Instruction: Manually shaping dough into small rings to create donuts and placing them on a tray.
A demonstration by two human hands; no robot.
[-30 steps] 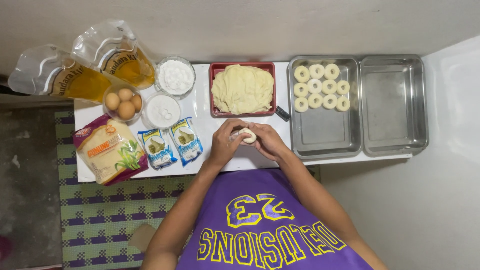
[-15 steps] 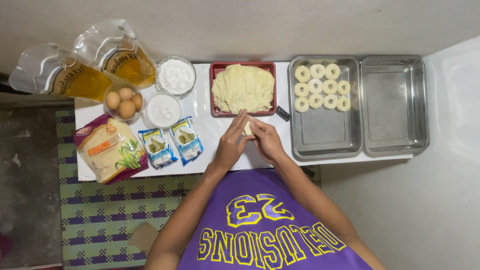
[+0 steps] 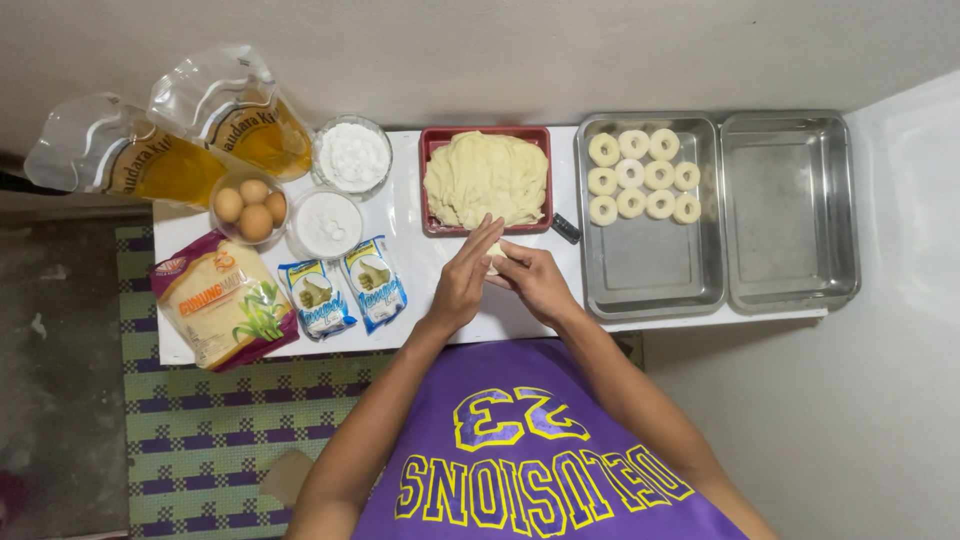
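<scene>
Both hands meet over the white table point(image 3: 520, 315), just below the red tray of pale dough point(image 3: 486, 178). A small piece of dough point(image 3: 495, 255) is pressed between my left hand point(image 3: 466, 272) and my right hand point(image 3: 530, 277); only a sliver of it shows. My left hand's fingers are straight and lie flat over the piece, while my right hand cups it from below. To the right, a steel tray point(image 3: 640, 270) holds several ring-shaped dough pieces point(image 3: 643, 176) in rows at its far end.
A second steel tray point(image 3: 790, 205) stands at the far right. On the left are two bags of oil point(image 3: 200, 140), a bowl of eggs point(image 3: 248, 205), two bowls of white powder point(image 3: 338, 190), a flour bag point(image 3: 225, 300) and two small sachets point(image 3: 345, 292). A small dark object point(image 3: 566, 228) lies beside the red tray.
My hands have shifted slightly toward the red tray. The left hand has gone from curled over the dough piece to flat with straight fingers sliding across it.
</scene>
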